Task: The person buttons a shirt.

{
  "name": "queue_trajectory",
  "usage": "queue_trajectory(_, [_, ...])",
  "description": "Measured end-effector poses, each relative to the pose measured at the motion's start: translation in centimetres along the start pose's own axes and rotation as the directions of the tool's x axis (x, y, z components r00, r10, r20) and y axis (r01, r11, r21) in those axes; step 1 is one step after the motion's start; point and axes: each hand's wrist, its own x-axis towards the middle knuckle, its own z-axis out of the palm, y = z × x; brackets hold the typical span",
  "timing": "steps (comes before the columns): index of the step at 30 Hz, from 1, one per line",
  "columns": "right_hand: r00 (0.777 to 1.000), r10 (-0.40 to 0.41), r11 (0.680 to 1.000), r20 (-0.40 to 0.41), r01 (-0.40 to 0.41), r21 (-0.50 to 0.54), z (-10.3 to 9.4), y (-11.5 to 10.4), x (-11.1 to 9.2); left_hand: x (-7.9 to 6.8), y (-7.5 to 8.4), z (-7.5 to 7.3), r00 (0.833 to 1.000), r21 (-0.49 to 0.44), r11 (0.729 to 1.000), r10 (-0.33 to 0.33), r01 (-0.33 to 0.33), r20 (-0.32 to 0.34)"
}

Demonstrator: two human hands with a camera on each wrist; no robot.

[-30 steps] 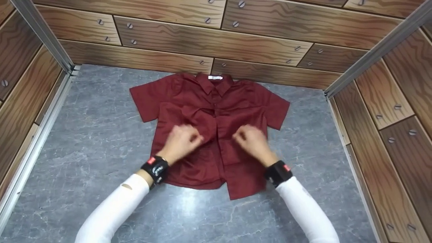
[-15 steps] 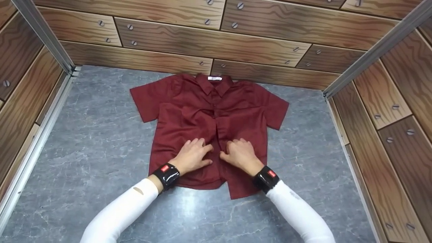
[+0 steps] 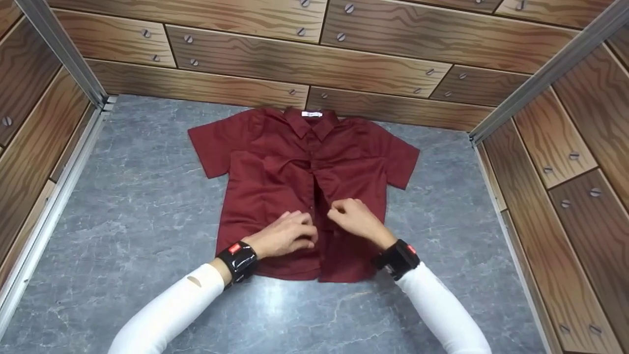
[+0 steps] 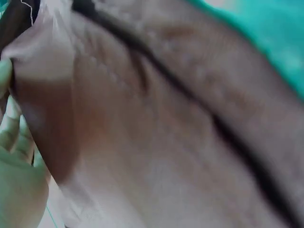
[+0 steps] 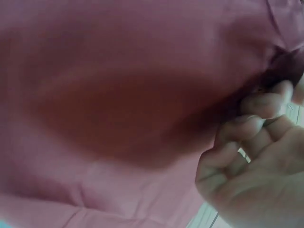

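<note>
A dark red short-sleeved button shirt [image 3: 270, 182] lies front side up, collar at the far end with a white label [image 3: 311, 114] inside. Its front is parted below the chest, with a dark gap between the two edges. My right hand [image 3: 357, 219] pinches the right front edge and holds it slightly raised; the right wrist view shows curled fingers [image 5: 232, 133] bunching the cloth. My left hand [image 3: 285, 233] is low on the left front, beside the opening. In the left wrist view its fingers [image 4: 10, 130] pinch the cloth's edge, partly cut off by the frame.
The shirt rests on a grey marbled surface [image 3: 132, 196]. Wood-patterned panels [image 3: 245, 54] stand at the back and both sides, joined by metal corner posts [image 3: 64, 54]. The collar lies close to the back panel.
Both hands came down onto the shirt front. My right hand then took the right edge and lifted it, widening the gap; that side's lower corner shifted left and away from me.
</note>
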Motion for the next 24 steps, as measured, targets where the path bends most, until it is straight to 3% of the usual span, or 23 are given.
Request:
queue_trajectory(3, [0.999,-0.046,0.999,0.028,0.045,0.015,0.4,-0.5,0.3,-0.1,0.2,0.3,0.996,-0.024,1.0,0.015,-0.013,0.086])
queue_trajectory(7, [0.998,-0.059,0.998,0.038,0.06,-0.016,1.3,-0.7,0.6,0.2,0.3,0.7,0.988,-0.015,0.999,-0.045,0.047,0.151])
queue_trajectory(12, [1.0,-0.006,0.999,-0.007,0.006,-0.045,2.0,-0.2,1.1,1.1,0.5,1.0,0.986,-0.041,0.987,-0.152,0.155,0.068])
queue_trajectory(16, [1.0,0.022,1.0,-0.015,-0.022,-0.02,2.0,0.0,1.3,1.7,0.8,1.1,0.983,-0.055,0.982,-0.18,0.181,0.026])
queue_trajectory(19, [0.999,0.036,0.999,-0.03,-0.035,0.039,1.5,0.1,1.4,2.0,1.0,1.3,0.981,0.006,0.982,-0.191,0.191,0.016])
queue_trajectory(24, [0.998,0.043,0.99,-0.054,-0.035,0.137,0.8,-0.2,1.8,3.0,1.4,2.1,0.984,0.195,0.965,-0.179,0.177,-0.006])
